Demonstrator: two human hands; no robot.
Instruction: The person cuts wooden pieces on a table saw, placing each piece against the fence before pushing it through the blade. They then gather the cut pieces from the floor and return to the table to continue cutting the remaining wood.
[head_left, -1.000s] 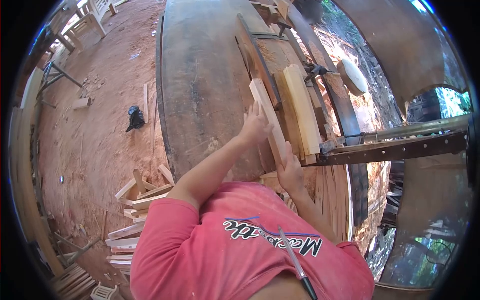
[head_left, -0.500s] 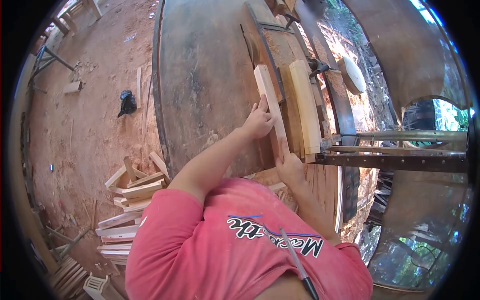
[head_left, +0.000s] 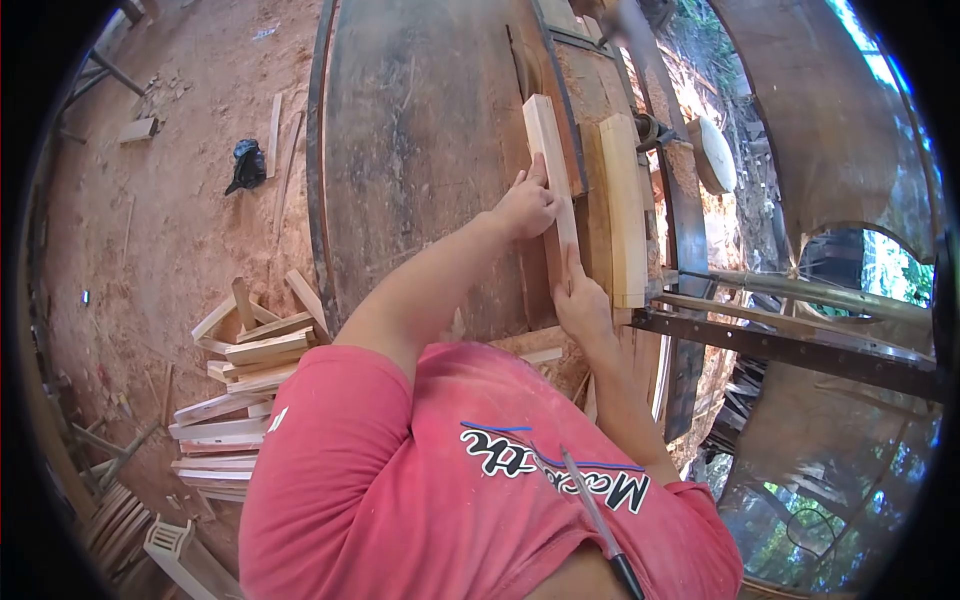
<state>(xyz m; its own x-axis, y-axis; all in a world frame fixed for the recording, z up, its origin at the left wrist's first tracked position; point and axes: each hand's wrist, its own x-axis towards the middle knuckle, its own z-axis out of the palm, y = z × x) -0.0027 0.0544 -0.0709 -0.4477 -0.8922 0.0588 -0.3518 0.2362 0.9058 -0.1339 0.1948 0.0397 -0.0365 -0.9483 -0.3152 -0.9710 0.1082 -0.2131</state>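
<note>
A pale, squared wooden strip lies lengthwise on the brown worktable, its far end close to a slot in the tabletop with a curved edge showing. My left hand grips the strip around its middle, one finger stretched along its top. At the near end, my right hand holds the strip with a finger pointing forward along it; its thumb side is partly hidden. Just right of the strip stands a longer pale wooden beam, parallel to it and apart from it.
A clamp sits beside the beam. Dark bars run out to the right of the table. On the dirt floor at left lie a stack of cut wood pieces and a black plastic bag. A pen hangs at my shirt.
The strip and both hands have slid a little forward along the table, toward the slot. My view has shifted slightly too. Both hands keep their hold.
</note>
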